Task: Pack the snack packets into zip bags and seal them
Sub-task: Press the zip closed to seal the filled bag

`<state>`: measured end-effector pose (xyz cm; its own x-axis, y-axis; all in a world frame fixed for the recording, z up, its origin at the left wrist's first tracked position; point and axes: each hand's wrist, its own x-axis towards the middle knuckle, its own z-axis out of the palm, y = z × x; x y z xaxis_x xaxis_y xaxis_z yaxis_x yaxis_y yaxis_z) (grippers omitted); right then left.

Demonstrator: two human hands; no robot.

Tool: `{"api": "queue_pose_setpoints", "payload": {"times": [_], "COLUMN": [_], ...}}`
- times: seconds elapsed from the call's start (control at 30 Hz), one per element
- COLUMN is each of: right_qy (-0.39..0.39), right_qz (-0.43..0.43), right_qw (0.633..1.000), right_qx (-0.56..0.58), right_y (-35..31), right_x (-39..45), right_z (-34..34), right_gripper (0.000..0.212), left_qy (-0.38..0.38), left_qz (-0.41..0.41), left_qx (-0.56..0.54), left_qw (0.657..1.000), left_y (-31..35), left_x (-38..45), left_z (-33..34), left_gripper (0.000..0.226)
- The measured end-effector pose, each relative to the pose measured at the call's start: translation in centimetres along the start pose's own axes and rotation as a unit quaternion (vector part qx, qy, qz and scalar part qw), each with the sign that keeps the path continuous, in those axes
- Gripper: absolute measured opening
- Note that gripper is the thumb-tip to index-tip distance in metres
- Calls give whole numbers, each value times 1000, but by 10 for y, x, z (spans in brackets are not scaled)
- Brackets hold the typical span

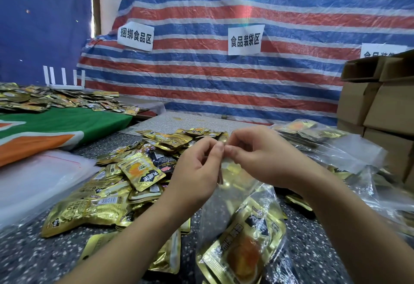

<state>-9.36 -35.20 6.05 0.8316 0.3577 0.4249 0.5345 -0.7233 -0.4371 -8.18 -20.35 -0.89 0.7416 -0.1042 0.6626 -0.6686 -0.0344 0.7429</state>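
Two bare forearms reach in from the near edge of the tabletop, and no sleeve shows on either one as far up as can be seen. The left hand (197, 169) wears no glove, ring or bracelet that can be made out. The right hand (262, 158) is likewise bare, and its wrist carries no watch or band. The fingernails look short and unpainted, though they are slightly blurred.

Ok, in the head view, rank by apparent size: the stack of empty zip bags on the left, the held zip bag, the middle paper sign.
1. Stack of empty zip bags.
2. Held zip bag, pinched at its top by the left hand and right hand. It looks nearly as large, but nearness to the camera makes this unsure.
3. Middle paper sign, far off.
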Motion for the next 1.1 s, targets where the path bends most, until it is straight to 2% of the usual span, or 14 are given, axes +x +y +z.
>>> {"api": "queue_pose_setpoints", "payload": {"times": [0.27, 0.5, 0.6, 0.87, 1.1], "right_qy": [7, -47, -31, 2, -20], "right_qz": [11, 44, 33, 10, 8], "right_qw": [1000, 997, 999, 1000, 1000], "right_qx": [4, 32, 16, -11, -22], "right_y": [0, -2, -5, -13, -12], "right_x": [0, -9, -10, -10, -11], "right_z": [-3, -16, -20, -20, -21], "right_gripper": [22, 19, 17, 23, 21], "left_qy": [2, 31, 32, 16, 33], "left_qz": [18, 36, 40, 23, 54], "left_qx": [10, 35, 32, -62, -29], "left_qw": [1000, 998, 998, 998, 998], "left_y": [-1, -2, 0, 2, 6], "left_x": [0, 3, 3, 2, 0], "left_z": [2, -5, -3, 0, 0], "left_gripper": [26, 24, 24, 36, 34]}}
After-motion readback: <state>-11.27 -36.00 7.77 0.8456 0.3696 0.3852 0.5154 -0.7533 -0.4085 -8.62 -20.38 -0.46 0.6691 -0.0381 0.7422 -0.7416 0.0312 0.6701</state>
